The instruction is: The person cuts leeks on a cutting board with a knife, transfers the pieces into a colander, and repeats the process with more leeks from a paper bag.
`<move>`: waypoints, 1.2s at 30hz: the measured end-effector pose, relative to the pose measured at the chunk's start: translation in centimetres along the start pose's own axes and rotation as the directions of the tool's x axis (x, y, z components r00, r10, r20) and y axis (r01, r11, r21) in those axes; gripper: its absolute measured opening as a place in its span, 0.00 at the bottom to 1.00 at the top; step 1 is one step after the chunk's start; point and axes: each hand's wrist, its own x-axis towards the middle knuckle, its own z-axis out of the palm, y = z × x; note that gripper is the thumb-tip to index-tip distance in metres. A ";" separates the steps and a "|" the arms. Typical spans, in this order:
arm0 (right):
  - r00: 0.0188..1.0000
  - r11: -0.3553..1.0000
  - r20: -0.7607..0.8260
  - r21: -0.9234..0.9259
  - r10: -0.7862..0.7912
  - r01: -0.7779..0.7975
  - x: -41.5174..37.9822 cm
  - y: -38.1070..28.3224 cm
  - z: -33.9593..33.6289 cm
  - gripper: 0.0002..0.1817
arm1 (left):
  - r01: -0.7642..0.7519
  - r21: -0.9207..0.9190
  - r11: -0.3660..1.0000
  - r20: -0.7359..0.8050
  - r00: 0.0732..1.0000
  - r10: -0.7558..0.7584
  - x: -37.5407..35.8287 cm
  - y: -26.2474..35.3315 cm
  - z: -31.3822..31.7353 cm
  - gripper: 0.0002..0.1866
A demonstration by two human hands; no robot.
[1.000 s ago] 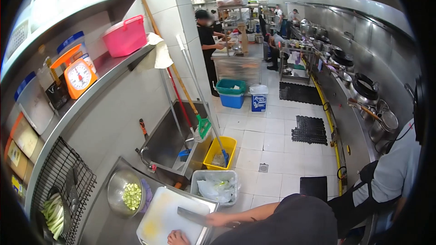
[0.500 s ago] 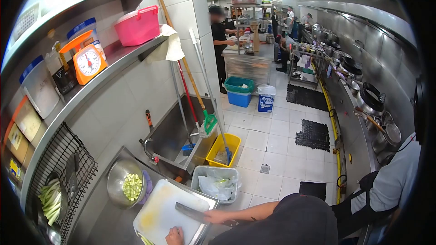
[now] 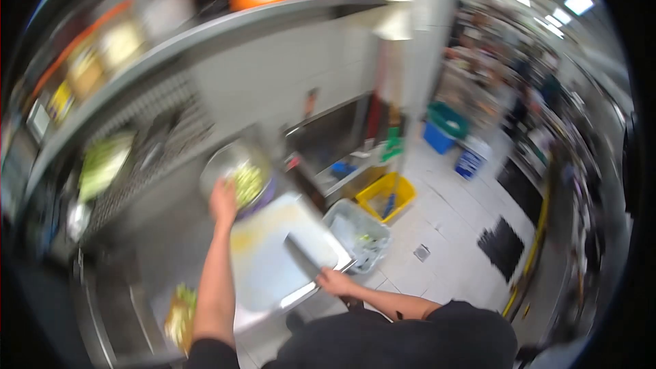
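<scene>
Left grip (image 3: 222,201) has gone from the board (image 3: 270,277) to the bowl (image 3: 222,160)

Since the earlier frame the view has also swung, and much of it is blurred. The left arm reaches forward, nearly straight, its fingers at the bowl's near rim beside the pale green cut pieces (image 3: 248,183) inside; whether they are closed on the metal I cannot tell. The right forearm comes in from the right, and the right grip (image 3: 332,281) is wrapped around the handle of the knife (image 3: 301,257), its blade slanting over the board's right side.

Yellow stains mark the white board, which sits on the steel counter (image 3: 174,229) with the bowl just beyond. A purple cloth (image 3: 268,195) shows between the two. Behind are a sink (image 3: 321,130) and a wall shelf (image 3: 225,24). To the right, a translucent bin (image 3: 379,263) and a yellow bucket (image 3: 402,205) stand near the counter, and dark mats (image 3: 502,246) lie on the pale tiled floor (image 3: 437,232).
</scene>
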 end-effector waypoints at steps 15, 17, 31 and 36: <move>0.979 0.841 0.072 -0.504 -0.188 0.199 6.5 -7.6 0.5 0.10 | 0.152 -0.157 0.976 -0.158 0.971 -0.177 -14.6 -4.7 -7.9 0.09; 0.990 0.824 0.121 -0.552 -0.075 0.130 6.4 -7.9 0.1 0.12 | 0.302 -0.082 0.950 -0.187 0.931 -0.312 -17.2 -8.2 -9.4 0.09; 0.989 0.812 0.091 -0.564 -0.116 0.147 4.7 -6.6 -1.1 0.10 | 0.455 0.565 0.688 0.193 0.738 -0.647 -20.8 -13.4 -11.3 0.24; 0.988 0.838 0.083 -0.523 -0.128 0.153 4.8 -6.2 -1.0 0.09 | 0.500 0.535 0.681 0.185 0.717 -0.672 -20.5 -11.4 -12.5 0.18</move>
